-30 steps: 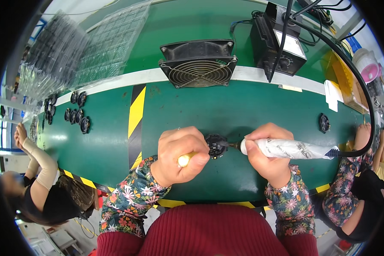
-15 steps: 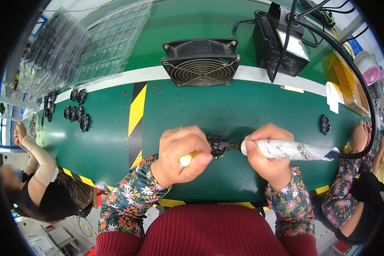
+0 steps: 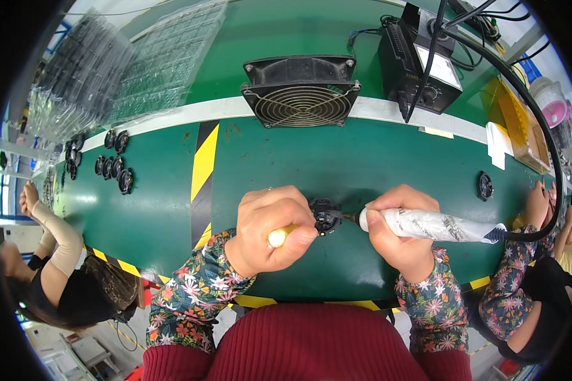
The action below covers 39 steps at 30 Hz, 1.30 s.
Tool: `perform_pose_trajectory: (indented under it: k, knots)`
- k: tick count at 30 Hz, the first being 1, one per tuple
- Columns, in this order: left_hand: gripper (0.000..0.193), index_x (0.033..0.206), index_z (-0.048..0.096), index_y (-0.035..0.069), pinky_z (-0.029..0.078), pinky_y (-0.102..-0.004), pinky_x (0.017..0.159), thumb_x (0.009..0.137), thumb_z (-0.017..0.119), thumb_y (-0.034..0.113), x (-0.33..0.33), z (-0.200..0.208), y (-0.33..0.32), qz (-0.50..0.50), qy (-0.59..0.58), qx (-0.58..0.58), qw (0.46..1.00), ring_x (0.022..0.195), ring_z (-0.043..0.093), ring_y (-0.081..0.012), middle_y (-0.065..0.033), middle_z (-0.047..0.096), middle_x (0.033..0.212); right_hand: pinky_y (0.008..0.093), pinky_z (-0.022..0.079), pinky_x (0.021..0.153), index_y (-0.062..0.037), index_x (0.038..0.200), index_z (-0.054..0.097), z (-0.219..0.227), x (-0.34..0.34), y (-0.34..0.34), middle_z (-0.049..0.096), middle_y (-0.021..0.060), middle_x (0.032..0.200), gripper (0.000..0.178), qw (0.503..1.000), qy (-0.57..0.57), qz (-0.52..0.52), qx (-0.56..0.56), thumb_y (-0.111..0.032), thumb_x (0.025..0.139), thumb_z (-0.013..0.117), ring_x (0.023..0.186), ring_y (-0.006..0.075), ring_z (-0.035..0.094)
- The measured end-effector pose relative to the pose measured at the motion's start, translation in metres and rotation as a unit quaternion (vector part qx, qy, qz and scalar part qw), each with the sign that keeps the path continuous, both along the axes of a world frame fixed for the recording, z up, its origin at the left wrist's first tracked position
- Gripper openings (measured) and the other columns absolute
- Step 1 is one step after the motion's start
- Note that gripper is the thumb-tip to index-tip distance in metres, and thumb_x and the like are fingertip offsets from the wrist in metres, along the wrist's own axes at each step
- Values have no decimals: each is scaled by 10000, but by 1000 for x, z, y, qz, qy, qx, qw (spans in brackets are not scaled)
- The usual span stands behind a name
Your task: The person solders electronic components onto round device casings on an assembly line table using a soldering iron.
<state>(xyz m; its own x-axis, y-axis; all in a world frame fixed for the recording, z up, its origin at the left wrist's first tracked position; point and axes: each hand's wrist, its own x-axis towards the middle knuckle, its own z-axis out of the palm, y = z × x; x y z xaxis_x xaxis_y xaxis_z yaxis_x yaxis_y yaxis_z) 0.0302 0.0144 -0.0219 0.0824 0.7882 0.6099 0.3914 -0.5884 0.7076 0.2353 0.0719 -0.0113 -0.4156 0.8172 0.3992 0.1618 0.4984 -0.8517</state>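
Note:
A small round black part (image 3: 325, 216) lies on the green table between my hands, with fine details too small to make out. My left hand (image 3: 270, 225) is closed in a fist around a yellow-handled tool (image 3: 277, 239), whose pale round end points up toward me; its working end is hidden by my fingers. From the right, my right hand (image 3: 400, 228) grips what looks like a soldering iron (image 3: 438, 225), its handle wrapped in white printed plastic. The iron's thin dark tip reaches to the right side of the black part. Whether the tip touches it, I cannot tell.
A black fan (image 3: 302, 95) stands behind the part. Back right is a black control box (image 3: 422, 70); a thick black cable (image 3: 556, 146) loops down to the iron. Several similar black parts (image 3: 114, 168) lie left, another (image 3: 484, 185) right. People sit on both sides.
My hands, both tools and the black part stay almost exactly in place. At the left, the neighbouring person's head has shifted slightly.

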Motion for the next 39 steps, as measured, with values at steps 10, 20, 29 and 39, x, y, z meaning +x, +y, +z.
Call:
perform_pose_trajectory:
  k: [10,20,29,39]
  knots:
    - [247,667,552,62,418,-286,449,840,621,224,-1,2,1,-3,-5,-9,1000,491,536,-187,-53,568,631,269,440,480,-45,668,577,1,1,0,605,41,606,124,1000,10,7,-25,-64,686,698,497,165,579]
    - [231,673,560,63,417,-285,448,832,628,215,-1,2,0,-4,-7,-10,1000,489,533,-185,-53,562,632,269,436,475,-42,664,572,3,0,0,599,41,599,116,1000,-9,10,-9,-53,680,686,485,162,571]
    - [230,672,560,64,412,-284,444,829,634,215,-2,3,0,-1,-2,-13,1000,485,526,-185,-52,557,631,271,433,473,-42,663,567,0,0,0,593,45,597,121,1000,4,11,-16,-46,679,686,482,165,567]
    - [370,710,565,36,466,-304,517,915,520,341,-4,6,-4,-8,17,-63,998,564,587,-211,-102,617,681,287,454,492,-43,679,572,5,1,1,609,58,610,127,1000,-20,19,15,-55,675,698,504,194,593]
